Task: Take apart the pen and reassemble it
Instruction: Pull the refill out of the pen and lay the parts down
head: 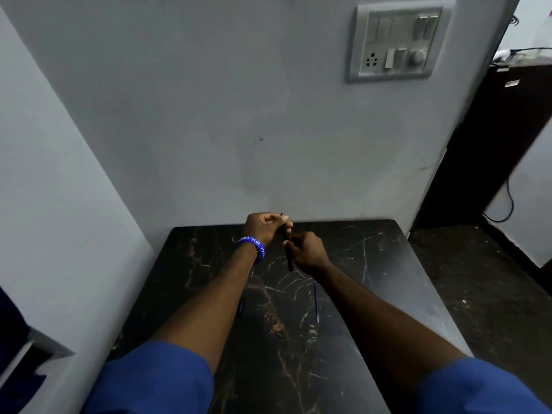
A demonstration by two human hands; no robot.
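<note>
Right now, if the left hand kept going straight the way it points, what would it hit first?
Probably the wall. The left hand, closed on the pen, points away over the table's far edge, and nothing shows in between, though depth is hard to judge.

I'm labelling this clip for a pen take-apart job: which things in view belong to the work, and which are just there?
Part of the job:
- dark pen barrel, held by left hand and right hand
- thin blue refill on the table
- dark piece by the left forearm, probably a pen part

Just there:
- switch panel on the wall
- blue wristband
- black cable
</note>
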